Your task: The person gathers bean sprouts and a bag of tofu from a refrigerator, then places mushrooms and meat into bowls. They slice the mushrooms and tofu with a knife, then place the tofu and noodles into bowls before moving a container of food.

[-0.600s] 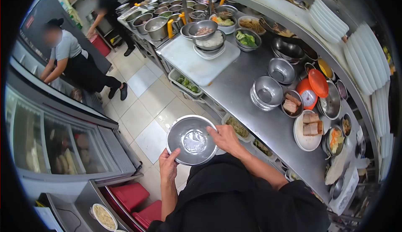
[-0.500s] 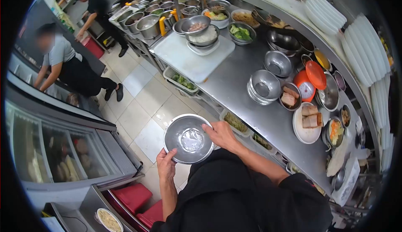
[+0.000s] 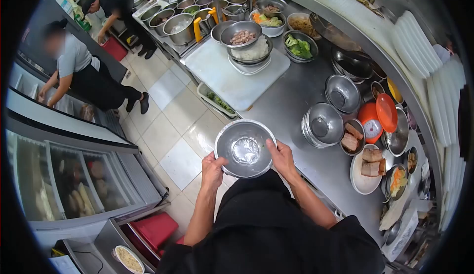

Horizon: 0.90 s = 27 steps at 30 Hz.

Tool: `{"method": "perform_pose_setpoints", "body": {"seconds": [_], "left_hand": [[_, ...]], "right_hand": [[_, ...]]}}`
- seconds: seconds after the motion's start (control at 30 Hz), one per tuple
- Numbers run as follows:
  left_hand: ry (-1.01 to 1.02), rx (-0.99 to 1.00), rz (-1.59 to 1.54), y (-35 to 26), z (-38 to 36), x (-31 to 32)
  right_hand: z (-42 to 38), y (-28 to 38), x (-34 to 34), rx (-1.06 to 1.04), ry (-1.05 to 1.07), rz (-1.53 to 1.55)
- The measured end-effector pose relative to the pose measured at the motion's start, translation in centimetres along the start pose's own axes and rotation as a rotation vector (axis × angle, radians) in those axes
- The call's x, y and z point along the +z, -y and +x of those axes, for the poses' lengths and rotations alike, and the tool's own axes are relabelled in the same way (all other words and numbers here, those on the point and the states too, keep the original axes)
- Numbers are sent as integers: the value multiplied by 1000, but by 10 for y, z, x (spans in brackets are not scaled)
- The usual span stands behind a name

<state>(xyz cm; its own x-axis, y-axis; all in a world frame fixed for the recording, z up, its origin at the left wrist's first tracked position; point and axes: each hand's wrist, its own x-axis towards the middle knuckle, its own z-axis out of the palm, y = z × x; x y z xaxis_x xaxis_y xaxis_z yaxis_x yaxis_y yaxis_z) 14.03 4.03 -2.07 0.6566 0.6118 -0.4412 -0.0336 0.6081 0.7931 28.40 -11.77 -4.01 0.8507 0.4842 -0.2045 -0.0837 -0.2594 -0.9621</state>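
Observation:
A shiny metal bowl is held in front of my body, its inside facing up toward me. My left hand grips the rim at the lower left, thumb over the edge. On the right side of the rim, my right hand holds it with the thumb inside. Only reflections and a tiny green speck show inside the bowl. The steel counter runs past on my right, with a stack of metal bowls nearest to my right hand.
A white cutting board carries bowls of meat and rice. Further right are an orange scale and a plate of meat blocks. Two people stand at the left, one by the glass-topped fridge. Red bins sit low at left.
The bowl has moved right and slightly up, toward the counter, with both my hands still on it. My view has shifted a little, so the counter items appear further right.

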Motion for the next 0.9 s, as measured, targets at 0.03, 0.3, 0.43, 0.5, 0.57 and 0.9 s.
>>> {"method": "perform_pose_setpoints", "body": {"seconds": [0.03, 0.3, 0.43, 0.5, 0.57, 0.9], "left_hand": [[-28, 9, -3, -2, 5, 5], [-323, 198, 69, -42, 24, -40], [-543, 167, -5, -58, 12, -91], [-633, 189, -56, -53, 8, -120], [-732, 177, -86, -47, -7, -149], [-838, 135, -220, -72, 23, -246]], "right_hand": [[6, -5, -1, 40, -1, 78], [63, 16, 36, 156, 136, 347], [95, 33, 84, 92, 243, 256], [110, 42, 114, 87, 319, 237], [111, 42, 146, 177, 436, 221], [127, 85, 289, 13, 677, -79]]}}
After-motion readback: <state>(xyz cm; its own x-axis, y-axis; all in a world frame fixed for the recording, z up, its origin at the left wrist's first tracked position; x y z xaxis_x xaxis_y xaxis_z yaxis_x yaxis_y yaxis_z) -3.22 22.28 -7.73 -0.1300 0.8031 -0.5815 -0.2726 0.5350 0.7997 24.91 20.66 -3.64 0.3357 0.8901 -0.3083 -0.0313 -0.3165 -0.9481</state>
